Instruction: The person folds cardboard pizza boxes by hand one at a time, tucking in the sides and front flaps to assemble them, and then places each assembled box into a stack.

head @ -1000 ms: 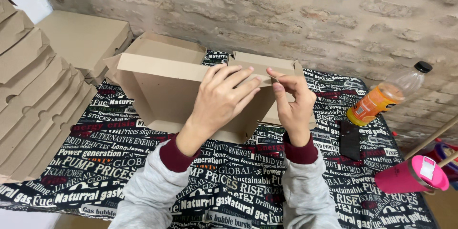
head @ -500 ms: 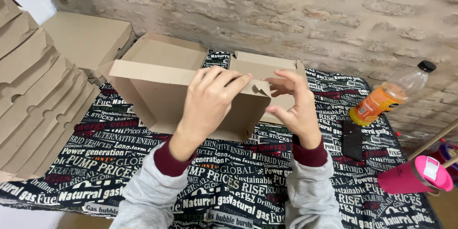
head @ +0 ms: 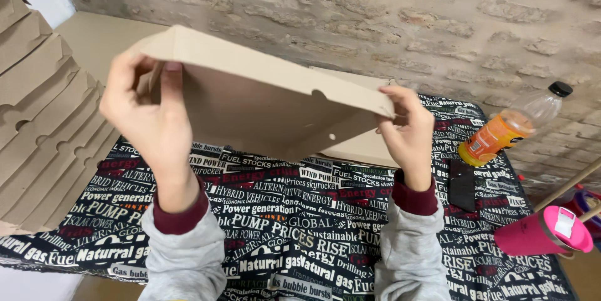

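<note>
I hold a brown cardboard box (head: 263, 100) up above the table, its lid half tilted towards me. My left hand (head: 147, 116) grips the box's left corner, thumb on the near side. At the right corner my right hand (head: 407, 132) pinches the front edge. The box's far half stays low behind the raised flap and is mostly hidden.
A stack of flat cardboard blanks (head: 44, 113) leans at the left. A finished box (head: 94, 38) sits at the back left. On the printed black tablecloth (head: 300, 226) lie an orange drink bottle (head: 507, 127), a dark flat object (head: 461, 183) and a pink tumbler (head: 541, 231). A brick wall stands behind.
My left hand slid from the middle of the box to its left corner. The box was lifted and its front panel swung up towards me. My right hand moved to the right corner.
</note>
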